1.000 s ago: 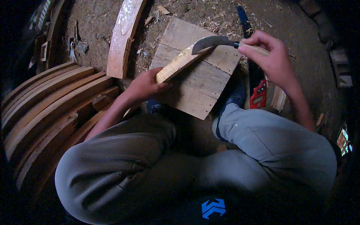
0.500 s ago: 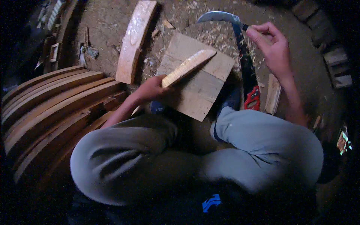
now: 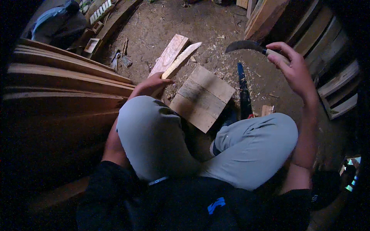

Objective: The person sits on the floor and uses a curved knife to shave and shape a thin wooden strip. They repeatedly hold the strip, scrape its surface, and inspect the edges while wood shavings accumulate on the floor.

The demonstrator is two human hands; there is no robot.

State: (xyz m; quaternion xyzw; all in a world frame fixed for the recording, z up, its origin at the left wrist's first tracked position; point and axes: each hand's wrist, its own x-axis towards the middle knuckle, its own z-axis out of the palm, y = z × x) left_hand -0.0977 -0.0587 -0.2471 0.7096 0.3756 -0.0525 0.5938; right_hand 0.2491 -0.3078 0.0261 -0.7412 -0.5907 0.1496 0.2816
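My left hand is closed round the lower end of a pale wooden stick with a tapered tip. The stick slants up and away, left of the square wooden board between my feet. In the raised right hand is a curved knife, gripped by its light handle. Its dark hooked blade points left, beyond the board's far right corner. Behind the stick lies a thick plank, partly covered by it. Right of the board is a handsaw, its handle mostly hidden by my knee.
Long stacked boards rise at my left. Timber slabs and a slatted wooden frame stand at the right. Wood shavings litter the dirt floor. A blue-grey, cloth-covered shape is at the far left.
The stick has moved from over the board to its left side. My right hand with the knife has shifted right. The view has tilted, showing more at the far side.
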